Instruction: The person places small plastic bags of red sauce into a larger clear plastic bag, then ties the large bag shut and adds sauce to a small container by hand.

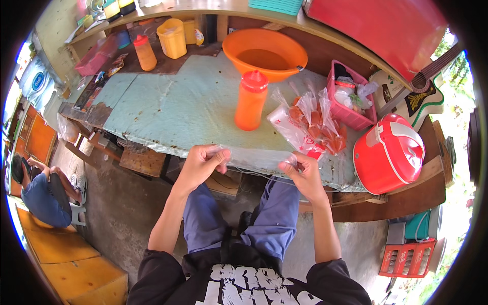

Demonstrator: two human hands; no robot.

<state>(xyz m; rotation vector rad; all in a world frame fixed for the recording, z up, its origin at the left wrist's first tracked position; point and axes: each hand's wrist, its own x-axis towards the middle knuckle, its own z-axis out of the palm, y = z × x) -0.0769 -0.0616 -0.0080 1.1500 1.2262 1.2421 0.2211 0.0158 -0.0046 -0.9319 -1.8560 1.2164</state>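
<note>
A clear plastic bag [257, 158] is stretched flat between my two hands, just over the table's front edge. My left hand [207, 164] pinches one end of it between thumb and fingers. At the other end, my right hand [303, 171] grips the plastic the same way. Beyond the bag stands an orange squeeze bottle [250, 106] with a red lid, upright on the table [171, 110]. To its right lies a printed plastic pack [288, 126]. Several small tied bags of orange-red sauce [320, 126] are heaped against that pack.
An orange basin [265, 49] holding liquid sits behind the bottle. On the right are a pink basket [350, 99], a red rice cooker [389, 152] and a guitar [415, 89]. A second sauce bottle [145, 53] and a yellow container [171, 38] stand back left. A seated person [47, 194] is at far left.
</note>
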